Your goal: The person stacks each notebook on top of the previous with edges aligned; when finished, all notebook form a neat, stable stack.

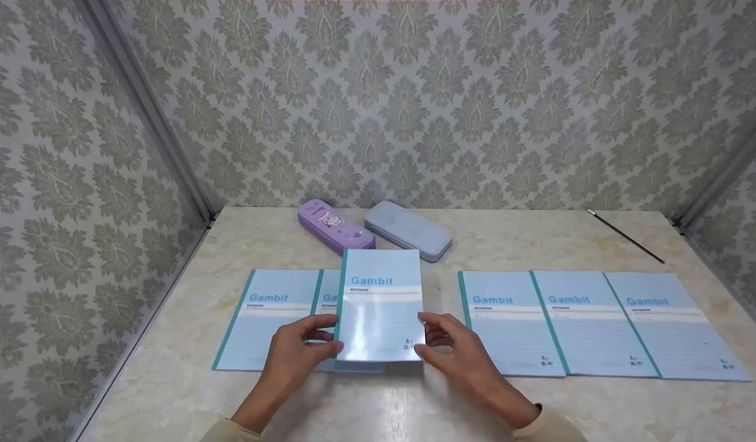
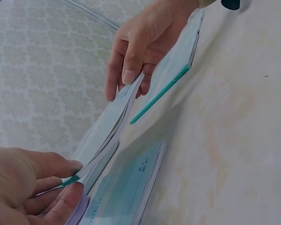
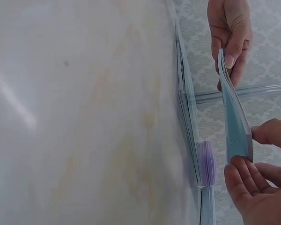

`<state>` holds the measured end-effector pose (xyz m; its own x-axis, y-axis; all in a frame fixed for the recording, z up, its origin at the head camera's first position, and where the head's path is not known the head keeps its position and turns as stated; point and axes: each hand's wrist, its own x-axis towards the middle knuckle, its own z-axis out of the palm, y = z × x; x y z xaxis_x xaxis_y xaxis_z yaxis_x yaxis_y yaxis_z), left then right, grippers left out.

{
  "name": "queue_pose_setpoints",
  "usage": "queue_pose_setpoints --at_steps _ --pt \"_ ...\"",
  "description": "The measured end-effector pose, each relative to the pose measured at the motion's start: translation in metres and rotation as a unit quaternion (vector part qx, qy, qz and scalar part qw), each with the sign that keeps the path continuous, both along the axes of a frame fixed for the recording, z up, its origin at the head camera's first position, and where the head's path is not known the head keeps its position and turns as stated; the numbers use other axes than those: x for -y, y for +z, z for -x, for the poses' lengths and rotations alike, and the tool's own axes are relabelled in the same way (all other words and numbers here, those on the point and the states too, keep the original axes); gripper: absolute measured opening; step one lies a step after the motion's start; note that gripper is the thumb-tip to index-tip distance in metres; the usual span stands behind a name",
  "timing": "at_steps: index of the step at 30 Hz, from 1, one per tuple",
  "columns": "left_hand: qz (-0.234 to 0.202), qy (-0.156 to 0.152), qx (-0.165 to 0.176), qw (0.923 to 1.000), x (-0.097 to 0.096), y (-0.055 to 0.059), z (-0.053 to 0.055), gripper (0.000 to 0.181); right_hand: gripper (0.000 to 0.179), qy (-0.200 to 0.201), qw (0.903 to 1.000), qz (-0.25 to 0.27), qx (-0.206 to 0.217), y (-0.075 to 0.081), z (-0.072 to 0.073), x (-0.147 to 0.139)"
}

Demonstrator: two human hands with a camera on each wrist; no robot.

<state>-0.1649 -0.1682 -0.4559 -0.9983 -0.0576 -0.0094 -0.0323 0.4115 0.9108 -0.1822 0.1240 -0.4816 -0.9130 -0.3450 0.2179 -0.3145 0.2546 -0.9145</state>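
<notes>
A light blue notebook (image 1: 381, 307) with a green spine, marked Gambit, is held up off the table between both hands. My left hand (image 1: 301, 350) pinches its spine edge near the lower corner, thumb on the cover. On the opposite edge, my right hand (image 1: 460, 350) pinches it low down, with fingers curled behind. In the left wrist view the raised notebook (image 2: 105, 124) bends a little between the two hands. Below it lies another notebook (image 1: 328, 307), partly hidden, beside a like one (image 1: 264, 322) at the left.
Three matching notebooks (image 1: 513, 325) lie side by side on the right of the marbled table (image 1: 187, 405). Behind the raised notebook are a purple pencil case (image 1: 335, 227) and a grey-blue case (image 1: 408, 230). A thin dark pencil (image 1: 626, 236) lies at the back right. Patterned walls enclose the table.
</notes>
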Motion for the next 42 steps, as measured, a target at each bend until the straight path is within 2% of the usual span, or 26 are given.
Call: queue_pose_setpoints --at_steps 11,21,33,42 --pt "0.039 0.025 0.021 0.9987 0.015 -0.007 0.006 0.044 0.051 0.005 0.9998 -0.021 0.003 -0.008 0.005 0.020" --pt "0.065 0.013 0.045 0.9968 0.028 -0.013 0.010 0.041 0.049 0.018 0.9978 -0.055 0.031 -0.010 0.012 0.033" --pt "0.094 0.011 0.049 0.9943 0.038 -0.019 0.012 0.041 0.051 0.036 0.9926 -0.092 0.071 -0.009 0.015 0.044" --pt "0.100 0.014 0.055 0.9933 0.039 -0.018 0.014 0.040 0.051 0.049 0.9918 -0.103 0.058 -0.007 0.015 0.045"
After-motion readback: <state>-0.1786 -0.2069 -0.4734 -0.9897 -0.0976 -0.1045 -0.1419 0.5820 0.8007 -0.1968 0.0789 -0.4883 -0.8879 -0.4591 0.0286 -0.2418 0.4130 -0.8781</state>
